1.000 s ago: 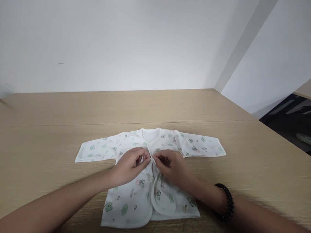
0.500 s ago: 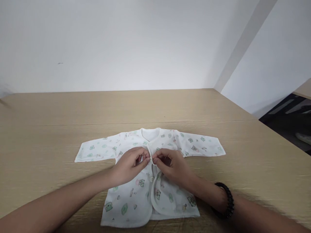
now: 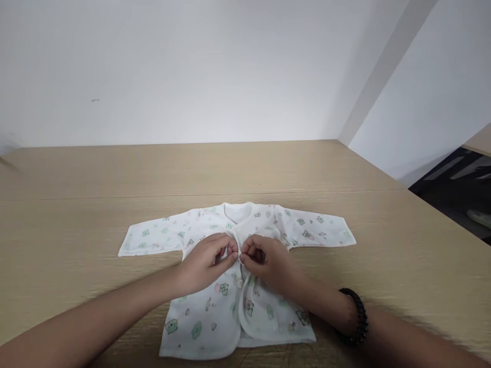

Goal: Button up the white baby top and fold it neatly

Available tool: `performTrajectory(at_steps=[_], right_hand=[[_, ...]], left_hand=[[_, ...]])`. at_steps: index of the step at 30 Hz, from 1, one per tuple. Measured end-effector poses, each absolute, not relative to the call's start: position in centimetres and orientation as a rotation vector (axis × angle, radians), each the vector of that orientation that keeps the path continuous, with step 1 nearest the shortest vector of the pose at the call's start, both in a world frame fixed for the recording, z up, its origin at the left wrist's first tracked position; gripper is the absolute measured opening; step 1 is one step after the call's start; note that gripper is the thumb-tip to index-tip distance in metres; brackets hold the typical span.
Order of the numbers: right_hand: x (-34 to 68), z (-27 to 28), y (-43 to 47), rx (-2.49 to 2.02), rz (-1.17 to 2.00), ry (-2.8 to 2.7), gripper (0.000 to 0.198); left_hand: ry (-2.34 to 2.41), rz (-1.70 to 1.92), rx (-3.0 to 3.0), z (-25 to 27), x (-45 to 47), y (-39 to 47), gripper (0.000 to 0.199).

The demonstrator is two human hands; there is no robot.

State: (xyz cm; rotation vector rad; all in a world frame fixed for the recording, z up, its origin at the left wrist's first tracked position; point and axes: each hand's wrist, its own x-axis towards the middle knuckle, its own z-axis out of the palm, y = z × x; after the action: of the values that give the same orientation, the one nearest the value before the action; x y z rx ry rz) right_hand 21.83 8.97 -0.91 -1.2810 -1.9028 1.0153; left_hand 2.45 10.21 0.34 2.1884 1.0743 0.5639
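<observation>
A white baby shirt (image 3: 199,327) with a green and pink animal print lies flat, its sleeves spread to both sides and its collar away from me. My left hand (image 3: 209,260) pinches the front edge at mid-chest between thumb and forefinger. Right beside it, my right hand (image 3: 266,258) is closed in a pinch on the other side of the same opening. The fingertips nearly meet and hide what lies between them. Below them a small round button (image 3: 240,283) shows on the front edge. Farther down, the two rounded front hems lie apart.
The wooden table (image 3: 184,171) carries the shirt and has a seam running across it. Behind it stands a white wall (image 3: 215,71). Past the table's right edge is a dark area (image 3: 456,189). A black beaded bracelet (image 3: 360,319) circles my right wrist.
My right fingertips have shifted slightly, with the forefinger more curled and the thumb tip a little lower. My left hand and the shirt are nearly where they were.
</observation>
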Motion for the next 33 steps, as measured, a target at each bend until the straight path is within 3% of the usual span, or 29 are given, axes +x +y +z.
performTrajectory(at_steps=[9,33], right_hand=[[21.77,-0.86,8.88,-1.288,0.866,-2.022,0.009],[21.74,-0.43,8.76,-1.278,0.943,-1.965,0.008]], left_hand=[[1.086,0.603,2.137,0.12,2.36,10.22,0.016],[1.097,0.619,2.152,-0.22,2.44,10.26,0.018]])
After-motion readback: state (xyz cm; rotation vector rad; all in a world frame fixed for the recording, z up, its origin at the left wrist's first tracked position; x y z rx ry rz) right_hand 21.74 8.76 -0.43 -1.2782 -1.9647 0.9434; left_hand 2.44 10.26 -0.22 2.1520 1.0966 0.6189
